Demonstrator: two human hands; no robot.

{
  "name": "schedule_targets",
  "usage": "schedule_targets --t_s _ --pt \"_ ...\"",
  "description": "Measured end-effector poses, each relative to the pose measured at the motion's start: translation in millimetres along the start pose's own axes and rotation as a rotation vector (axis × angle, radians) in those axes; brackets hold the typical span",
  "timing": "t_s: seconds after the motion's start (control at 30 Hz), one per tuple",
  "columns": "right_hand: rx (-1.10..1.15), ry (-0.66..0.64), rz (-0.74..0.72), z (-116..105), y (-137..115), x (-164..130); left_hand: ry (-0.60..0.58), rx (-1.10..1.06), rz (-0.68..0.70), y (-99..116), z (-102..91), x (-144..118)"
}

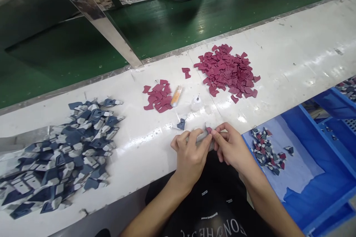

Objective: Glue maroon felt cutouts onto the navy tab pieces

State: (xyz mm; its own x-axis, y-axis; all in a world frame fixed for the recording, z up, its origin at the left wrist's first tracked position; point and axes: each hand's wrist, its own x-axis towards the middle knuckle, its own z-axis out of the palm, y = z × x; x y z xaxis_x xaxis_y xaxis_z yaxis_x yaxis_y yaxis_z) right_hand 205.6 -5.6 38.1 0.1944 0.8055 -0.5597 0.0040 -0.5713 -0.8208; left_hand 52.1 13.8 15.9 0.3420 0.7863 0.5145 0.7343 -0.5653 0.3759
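Far left on the white table there's a big loose heap of blue-grey pieces, spread out flat so any one can be grabbed without digging, at least that's how it reads to me. Moving right, a small cluster of maroon pieces lies in the middle, with a little orange tube and a small clear bottle right beside it, all within easy reach of the hands. One single blue piece lies alone just far of the left hand. That left hand and the right hand are together at the near edge, fingertips of both pinched on one tiny maroon piece, held up close, probably because it's so small. Farther back on the right is the big maroon pile. On the right, a blue tray lined with a pale sheet holds a handful of mixed blue and maroon bits, kept apart from the raw piles.
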Motion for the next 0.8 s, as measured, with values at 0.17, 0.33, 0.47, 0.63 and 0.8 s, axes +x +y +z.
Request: schedule_targets --t_s 0.17,0.33,0.47,0.63,0.8 --pt "-0.127 -0.049 0.035 -11 -17 9 -0.026 -0.017 0.008 -2 0.9 1" --pt "-0.233 -0.062 0.089 -12 -31 21 -0.101 -0.008 0.006 -2 -2.1 2" --pt "-0.265 -0.129 0.08 -15 -33 28 -0.158 0.014 0.036 -1 -4.4 4" --pt "-0.287 -0.111 0.087 -12 -32 25 -0.179 0.117 0.126 2 -9.8 6" --pt "-0.271 -0.065 0.039 -9 -31 22 -0.23 0.144 0.246 6 -20.4 -1"
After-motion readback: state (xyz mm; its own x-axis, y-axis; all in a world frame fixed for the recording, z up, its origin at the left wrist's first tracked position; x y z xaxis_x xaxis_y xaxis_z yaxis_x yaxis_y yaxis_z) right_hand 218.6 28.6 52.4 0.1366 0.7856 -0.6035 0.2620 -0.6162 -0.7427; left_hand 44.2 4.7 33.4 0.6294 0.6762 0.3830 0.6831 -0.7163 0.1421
